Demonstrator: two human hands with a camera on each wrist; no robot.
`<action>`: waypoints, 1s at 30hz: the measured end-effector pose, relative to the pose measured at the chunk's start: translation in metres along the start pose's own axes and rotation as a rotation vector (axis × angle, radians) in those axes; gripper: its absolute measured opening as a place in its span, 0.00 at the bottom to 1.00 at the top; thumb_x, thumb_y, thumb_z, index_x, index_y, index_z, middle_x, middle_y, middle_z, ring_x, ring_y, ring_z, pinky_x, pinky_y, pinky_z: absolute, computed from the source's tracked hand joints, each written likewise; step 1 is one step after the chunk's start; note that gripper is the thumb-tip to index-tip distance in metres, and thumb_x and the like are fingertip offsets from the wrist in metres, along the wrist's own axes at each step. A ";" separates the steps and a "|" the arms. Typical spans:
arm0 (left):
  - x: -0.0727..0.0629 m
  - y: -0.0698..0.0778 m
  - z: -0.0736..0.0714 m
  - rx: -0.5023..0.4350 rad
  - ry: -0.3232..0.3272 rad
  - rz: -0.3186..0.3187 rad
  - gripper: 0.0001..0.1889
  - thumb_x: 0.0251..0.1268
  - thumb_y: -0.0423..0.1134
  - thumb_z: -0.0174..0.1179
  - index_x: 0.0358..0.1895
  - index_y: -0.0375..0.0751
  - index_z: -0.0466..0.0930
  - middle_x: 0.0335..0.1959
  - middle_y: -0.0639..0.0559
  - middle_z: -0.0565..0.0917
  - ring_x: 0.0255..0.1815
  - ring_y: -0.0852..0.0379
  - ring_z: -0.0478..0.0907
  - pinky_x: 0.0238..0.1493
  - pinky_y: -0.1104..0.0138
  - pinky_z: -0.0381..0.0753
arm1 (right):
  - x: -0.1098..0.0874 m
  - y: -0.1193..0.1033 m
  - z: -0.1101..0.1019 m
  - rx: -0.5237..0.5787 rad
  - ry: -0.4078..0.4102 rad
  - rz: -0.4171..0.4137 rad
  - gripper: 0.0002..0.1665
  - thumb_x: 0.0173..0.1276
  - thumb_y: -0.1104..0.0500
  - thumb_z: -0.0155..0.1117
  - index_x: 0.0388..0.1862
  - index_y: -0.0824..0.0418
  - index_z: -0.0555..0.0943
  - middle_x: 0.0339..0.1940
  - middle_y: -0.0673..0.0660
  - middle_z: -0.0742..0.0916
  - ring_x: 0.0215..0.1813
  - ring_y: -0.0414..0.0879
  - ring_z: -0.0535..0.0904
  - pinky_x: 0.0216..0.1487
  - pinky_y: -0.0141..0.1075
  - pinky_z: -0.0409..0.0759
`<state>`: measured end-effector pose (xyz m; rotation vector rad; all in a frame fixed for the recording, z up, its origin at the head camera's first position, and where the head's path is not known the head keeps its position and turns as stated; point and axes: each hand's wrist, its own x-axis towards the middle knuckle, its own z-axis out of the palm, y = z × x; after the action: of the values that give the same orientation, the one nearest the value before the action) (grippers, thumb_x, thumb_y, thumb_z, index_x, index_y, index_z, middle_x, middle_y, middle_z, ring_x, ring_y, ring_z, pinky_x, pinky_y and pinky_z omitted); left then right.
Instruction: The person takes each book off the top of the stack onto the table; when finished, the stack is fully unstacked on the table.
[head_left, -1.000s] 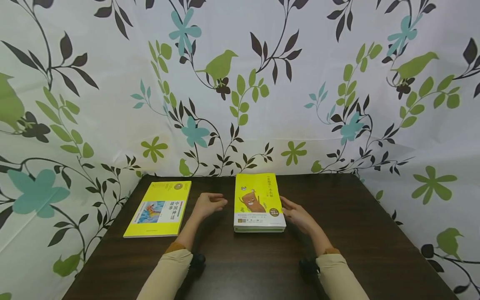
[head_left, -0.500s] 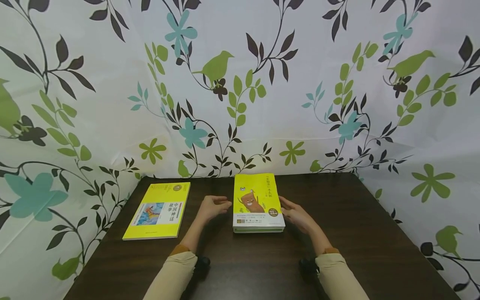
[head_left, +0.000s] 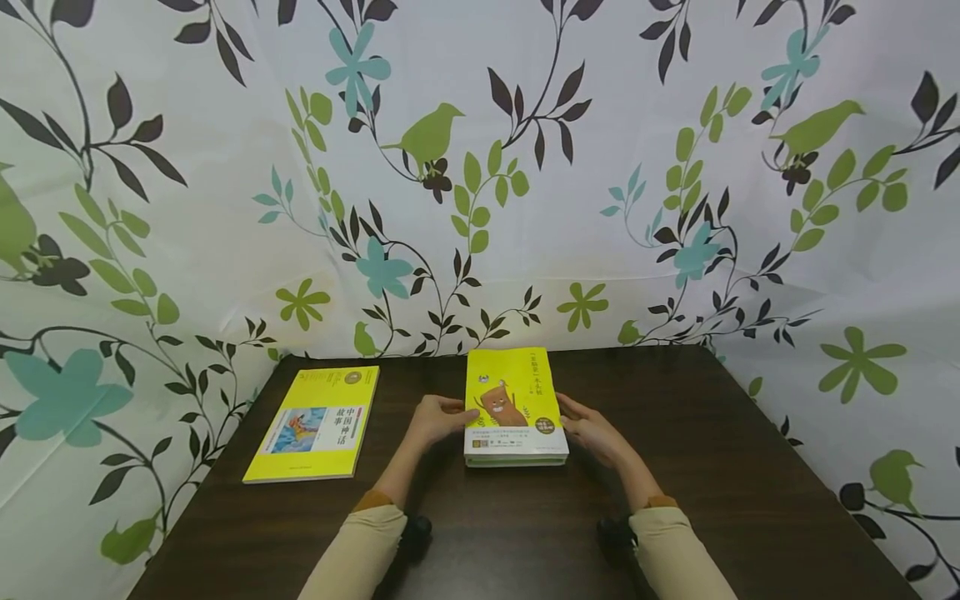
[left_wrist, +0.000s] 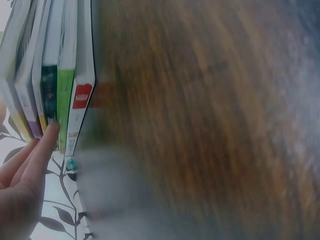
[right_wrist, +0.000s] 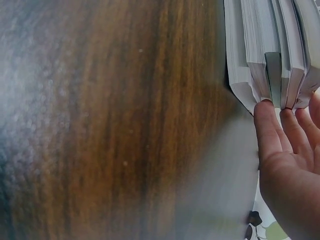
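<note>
In the head view a stack of books [head_left: 513,400], topped by a yellow cover with a brown cartoon figure, lies on the dark wooden table. My left hand [head_left: 437,423] is at its left side, thumb tip at the top cover's edge. In the left wrist view, straight fingers [left_wrist: 42,150] reach the spines of the stacked books [left_wrist: 65,90]. On the opposite side my right hand [head_left: 597,429] lies along the stack. The right wrist view has its extended fingertips [right_wrist: 263,106] against the page edges [right_wrist: 257,65]. Undersides of the books are hidden.
A thin yellow book [head_left: 315,425] with a blue picture lies on the left of the table [head_left: 510,542]. Behind the table's back edge hangs a white cloth [head_left: 420,308] printed with leaves and birds.
My left hand has moved right, from a gap beside the stack to its left edge. The right hand stays at the right side; the stack has not visibly moved.
</note>
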<state>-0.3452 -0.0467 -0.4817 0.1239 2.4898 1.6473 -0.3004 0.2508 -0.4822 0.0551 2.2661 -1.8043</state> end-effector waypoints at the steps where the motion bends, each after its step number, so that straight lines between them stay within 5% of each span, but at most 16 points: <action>1: 0.000 0.000 0.001 0.022 0.002 -0.002 0.32 0.51 0.47 0.74 0.55 0.27 0.80 0.45 0.36 0.86 0.39 0.51 0.87 0.42 0.59 0.85 | 0.000 0.000 0.000 -0.005 -0.002 -0.003 0.34 0.77 0.61 0.48 0.79 0.56 0.54 0.80 0.64 0.57 0.77 0.60 0.59 0.71 0.56 0.62; 7: -0.002 0.001 0.002 0.070 0.012 0.006 0.32 0.49 0.49 0.75 0.53 0.29 0.82 0.46 0.37 0.87 0.44 0.49 0.85 0.46 0.57 0.84 | 0.001 0.001 0.000 -0.007 -0.002 -0.007 0.34 0.77 0.61 0.48 0.79 0.56 0.54 0.80 0.64 0.57 0.78 0.60 0.57 0.71 0.55 0.62; 20: -0.003 0.008 0.003 0.113 -0.007 -0.044 0.27 0.55 0.45 0.73 0.52 0.28 0.82 0.39 0.41 0.87 0.33 0.54 0.84 0.39 0.60 0.85 | 0.000 0.007 -0.001 0.018 -0.041 0.022 0.37 0.77 0.54 0.51 0.80 0.52 0.52 0.80 0.66 0.55 0.76 0.64 0.58 0.72 0.59 0.60; 30: -0.001 0.010 0.003 0.064 -0.042 -0.082 0.22 0.60 0.39 0.68 0.52 0.24 0.81 0.40 0.39 0.86 0.35 0.53 0.84 0.42 0.58 0.85 | -0.002 0.005 -0.001 -0.048 -0.071 0.003 0.36 0.79 0.52 0.48 0.81 0.52 0.50 0.80 0.65 0.54 0.77 0.64 0.56 0.71 0.59 0.61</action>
<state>-0.3444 -0.0403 -0.4730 0.0628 2.4824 1.5184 -0.2973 0.2535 -0.4866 -0.0140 2.2576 -1.7220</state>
